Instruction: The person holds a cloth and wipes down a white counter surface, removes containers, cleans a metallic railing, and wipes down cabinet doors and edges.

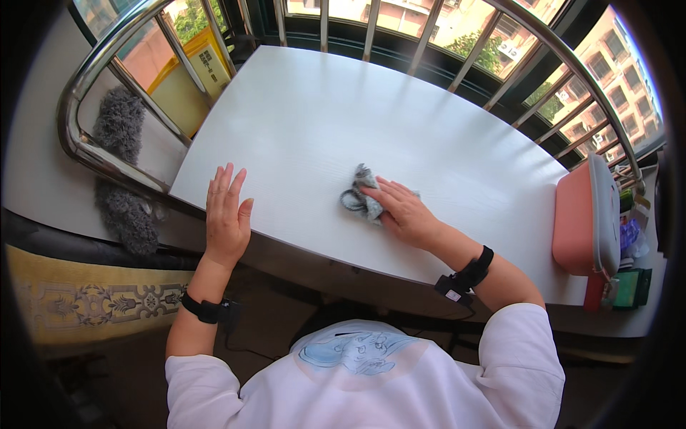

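Observation:
A crumpled grey cloth (366, 203) lies on the white tabletop (300, 121), a little right of its middle. My right hand (407, 213) presses down on this cloth from the right, fingers bent over part of it. Some of the fabric bunches out to the left of the fingertips, and a small bit shows beyond the knuckles. At the table's near left edge, my left hand (229, 214) is held up with its fingers stretched and nothing in them. Whether it touches the edge I cannot tell.
A metal railing (325, 25) curves around the table's far side, before a window. On the right stands a pink box with a grey lid (575, 218), beside small packages (629, 286). A fluffy grey duster (120, 129) and a yellow folder (204, 68) are at the left.

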The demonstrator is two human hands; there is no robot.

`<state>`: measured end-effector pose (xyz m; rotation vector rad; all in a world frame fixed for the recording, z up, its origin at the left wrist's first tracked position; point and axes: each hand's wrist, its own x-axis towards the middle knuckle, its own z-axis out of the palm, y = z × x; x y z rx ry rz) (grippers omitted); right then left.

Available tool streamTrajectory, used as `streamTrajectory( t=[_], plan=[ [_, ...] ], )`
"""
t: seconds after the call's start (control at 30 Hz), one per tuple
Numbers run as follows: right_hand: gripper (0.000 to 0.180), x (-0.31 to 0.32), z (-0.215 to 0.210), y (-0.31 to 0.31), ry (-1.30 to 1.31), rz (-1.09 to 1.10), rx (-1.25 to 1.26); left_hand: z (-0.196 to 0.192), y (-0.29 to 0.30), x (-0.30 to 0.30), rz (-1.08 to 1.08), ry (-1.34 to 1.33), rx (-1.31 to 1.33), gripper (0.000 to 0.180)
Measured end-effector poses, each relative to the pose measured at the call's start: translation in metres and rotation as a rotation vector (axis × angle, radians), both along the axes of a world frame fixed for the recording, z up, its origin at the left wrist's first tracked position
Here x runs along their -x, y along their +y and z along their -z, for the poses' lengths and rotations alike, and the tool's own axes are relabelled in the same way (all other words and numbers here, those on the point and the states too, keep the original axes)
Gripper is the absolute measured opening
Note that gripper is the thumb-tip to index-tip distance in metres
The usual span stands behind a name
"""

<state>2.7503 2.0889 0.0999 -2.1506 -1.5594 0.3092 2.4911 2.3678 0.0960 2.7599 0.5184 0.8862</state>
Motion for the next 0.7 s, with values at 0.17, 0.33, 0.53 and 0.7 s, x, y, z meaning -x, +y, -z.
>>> streamTrajectory(
  t=[0.17, 0.33, 0.53, 0.7],
  plan=[
    [0.051, -0.151, 0.032, -0.142, -0.29, 0.743, 0.143, 0.024, 0.018, -0.024, -0.065, -0.126, 0.007, 0.039],
    [0.063, -0.243, 0.071, -0.159, -0.232, 1.158, 0.219, 0.039, 0.025, -0.033, -0.235, -0.081, 0.025, 0.038],
    [0.066, -0.22, 0.056, 0.025, -0.225, 0.899, 0.239, 0.037, 0.025, -0.03, -0.231, -0.063, 0.043, 0.036],
    [0.065, -0.178, 0.044, 0.159, -0.161, 0.712, 0.129, 0.033, 0.024, -0.029, -0.227, -0.067, 0.072, 0.035]
  ],
)
